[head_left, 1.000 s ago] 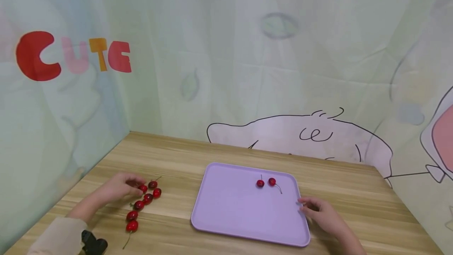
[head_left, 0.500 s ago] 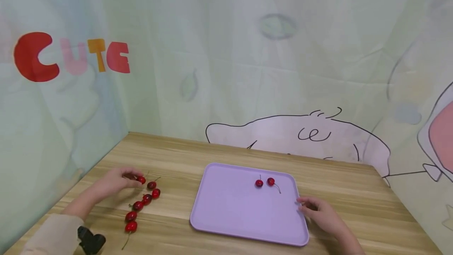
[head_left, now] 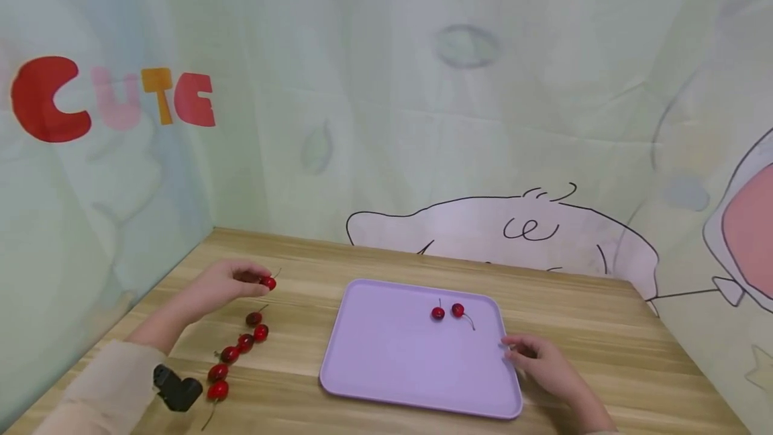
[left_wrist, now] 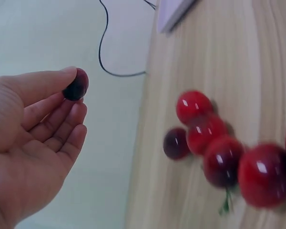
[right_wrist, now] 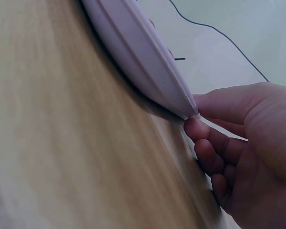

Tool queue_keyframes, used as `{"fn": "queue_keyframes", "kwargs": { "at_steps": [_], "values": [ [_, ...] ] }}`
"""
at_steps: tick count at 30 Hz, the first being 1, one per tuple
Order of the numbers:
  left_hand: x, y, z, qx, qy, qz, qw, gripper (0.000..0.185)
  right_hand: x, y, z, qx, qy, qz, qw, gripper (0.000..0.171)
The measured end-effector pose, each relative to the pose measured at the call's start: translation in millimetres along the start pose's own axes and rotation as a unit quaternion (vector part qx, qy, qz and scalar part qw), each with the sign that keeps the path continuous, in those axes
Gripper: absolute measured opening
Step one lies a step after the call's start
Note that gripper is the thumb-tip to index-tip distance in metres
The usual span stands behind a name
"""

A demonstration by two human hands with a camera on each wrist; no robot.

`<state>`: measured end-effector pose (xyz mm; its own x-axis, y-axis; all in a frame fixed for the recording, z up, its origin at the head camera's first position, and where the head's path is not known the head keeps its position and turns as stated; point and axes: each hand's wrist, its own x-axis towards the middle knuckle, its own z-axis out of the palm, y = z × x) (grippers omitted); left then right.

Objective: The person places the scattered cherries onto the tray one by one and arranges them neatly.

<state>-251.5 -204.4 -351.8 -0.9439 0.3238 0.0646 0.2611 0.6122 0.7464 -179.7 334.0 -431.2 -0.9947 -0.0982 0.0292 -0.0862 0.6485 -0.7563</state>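
My left hand (head_left: 232, 282) pinches a dark red cherry (head_left: 269, 282) by its side, stem pointing up. In the left wrist view, this cherry (left_wrist: 77, 85) sits between thumb and fingertips, lifted off the table. Below the hand, several more cherries (head_left: 230, 354) lie in a slanting row on the wood. A light purple tray (head_left: 386, 361) is in the middle, carrying two stemmed cherries (head_left: 437, 313) near its far right corner. At the tray's right rim is my right hand (head_left: 546, 366). The right wrist view has its thumb and fingertip pinching the tray's edge (right_wrist: 148, 62).
The wooden table (head_left: 296, 327) spans the lower view, with bare wood between the cherry row and the tray. A printed curtain (head_left: 386, 119) hangs along its back and left sides. A black device (head_left: 177, 388) is on the left sleeve.
The left hand has lifted one cherry from beside the row's far end and carried it farther back and to the right. My right hand stays at the tray's rim.
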Motion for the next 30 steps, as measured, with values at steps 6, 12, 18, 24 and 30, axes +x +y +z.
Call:
{"fn": "queue_keyframes", "kwargs": {
  "at_steps": [6, 12, 18, 24, 30],
  "values": [
    [11.4, 14.3, 8.8, -0.002, 0.001, 0.002, 1.0, 0.043, 0, 1, 1, 0.008, -0.001, 0.001, 1.0, 0.032],
    [25.6, 28.7, 19.9, -0.01, 0.003, 0.005, 0.9999, 0.042, 0, 0, 1, 0.002, 0.003, 0.004, 1.0, 0.031],
    [39.6, 41.6, 33.7, -0.028, -0.01, 0.021, 0.9993, 0.035, -1, -1, 1, -0.002, 0.004, 0.011, 1.0, 0.031],
    [54.2, 56.7, 47.8, -0.048, -0.024, 0.026, 0.9982, 0.031, 0, 0, 2, 0.002, 0.006, 0.015, 1.0, 0.031],
    [68.9, 71.0, 63.6, -0.058, -0.037, 0.033, 0.9971, 0.028, 0, -1, 1, 0.004, 0.002, 0.009, 1.0, 0.032]
  ]
}}
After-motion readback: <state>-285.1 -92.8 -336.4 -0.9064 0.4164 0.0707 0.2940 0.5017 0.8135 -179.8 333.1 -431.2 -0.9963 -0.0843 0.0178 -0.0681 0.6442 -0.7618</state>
